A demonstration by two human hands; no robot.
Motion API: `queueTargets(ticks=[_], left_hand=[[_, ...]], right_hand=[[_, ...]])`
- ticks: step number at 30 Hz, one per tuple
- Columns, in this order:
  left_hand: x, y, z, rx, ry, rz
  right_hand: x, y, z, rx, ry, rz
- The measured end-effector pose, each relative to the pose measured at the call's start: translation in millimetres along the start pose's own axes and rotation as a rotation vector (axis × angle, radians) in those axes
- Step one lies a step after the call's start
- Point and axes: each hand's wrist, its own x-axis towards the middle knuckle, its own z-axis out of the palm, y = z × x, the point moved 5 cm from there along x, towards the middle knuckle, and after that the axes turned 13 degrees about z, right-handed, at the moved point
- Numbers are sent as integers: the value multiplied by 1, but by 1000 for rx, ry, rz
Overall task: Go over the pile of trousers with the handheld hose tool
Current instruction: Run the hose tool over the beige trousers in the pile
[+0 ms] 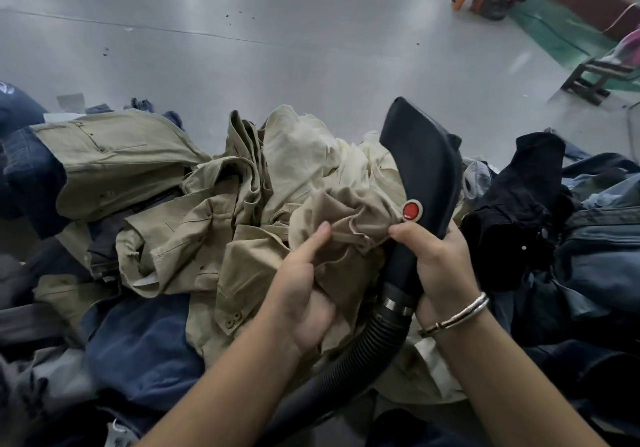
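The person's right hand point(440, 263) is wrapped tight around the black hose tool point(424, 169), the left hand point(304, 294) bunches tan trousers point(207, 211) on top of the pile, and the tool's head probably needs to sweep over that cloth next.

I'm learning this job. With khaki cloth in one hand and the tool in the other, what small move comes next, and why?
Probably tip the nozzle down onto the khaki fold: the left hand pinches it up, while the right hand holds the tool raised.
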Motion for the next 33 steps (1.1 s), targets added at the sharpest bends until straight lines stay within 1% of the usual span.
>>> queueTargets(ticks=[2, 3, 5, 7, 10, 13, 15, 17, 19, 22, 25, 28, 31, 33], left_hand=[[-4, -2, 5, -92, -33, -29], [-5, -2, 6, -102, -46, -34], [-7, -1, 9, -49, -77, -31], [-7, -1, 10, 35, -93, -20], [-6, -2, 7, 114, -29, 8], [-4, 4, 3, 82, 19, 67], [-4, 5, 3, 38, 21, 17], [-7, 0, 4, -4, 3, -86], [-8, -4, 2, -34, -13, -141], [-5, -2, -7, -46, 2, -149], [2, 15, -21, 18, 52, -84], [9, 39, -31, -2, 88, 2], [13, 56, -38, -8, 137, 101], [14, 59, -40, -2, 152, 117]], right_hand=[[2, -1, -2, 65, 40, 11], [3, -2, -2, 75, 48, 11], [3, -2, -2, 42, 41, -4], [0, -1, 0, -17, -3, -24], [-3, 2, 5, -68, -64, -27], [3, 2, 0, -34, -11, 0], [7, 2, -6, -24, 41, 34], [10, 5, -6, -19, 42, 86], [13, 11, -2, -12, 8, 139], [13, 13, 5, -88, -54, 154], [10, 5, -1, -155, -125, 120], [0, -16, -18, -249, -208, 54], [-16, -29, -35, -442, -348, 47], [-26, -27, -40, -561, -422, 66]])
